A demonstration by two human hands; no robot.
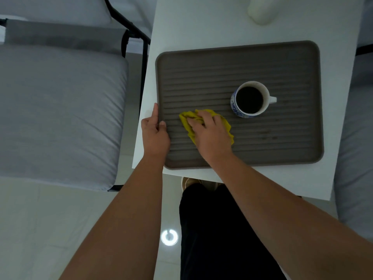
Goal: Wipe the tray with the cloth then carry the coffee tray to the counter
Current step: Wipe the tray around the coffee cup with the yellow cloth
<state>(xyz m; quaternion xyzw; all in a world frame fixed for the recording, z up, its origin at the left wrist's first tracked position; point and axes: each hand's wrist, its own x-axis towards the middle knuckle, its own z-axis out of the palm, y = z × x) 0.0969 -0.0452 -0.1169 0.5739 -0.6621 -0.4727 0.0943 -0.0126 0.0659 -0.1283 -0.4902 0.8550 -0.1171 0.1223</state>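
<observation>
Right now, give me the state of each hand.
Left hand: grips the tray at its left rim.
Right hand: fingers curled on the yellow cloth.

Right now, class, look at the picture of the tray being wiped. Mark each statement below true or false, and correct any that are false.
1. The right hand presses a yellow cloth onto the tray. True.
2. The cup on the tray is empty. False: it holds a dark drink.
3. The left hand holds the tray's left rim. True.
4. The cup's handle points toward the cloth. False: it points away from it, to the right in the picture.
5. The tray lies on a grey cushion. False: it lies on a white table; the cushion is beside it.
</observation>
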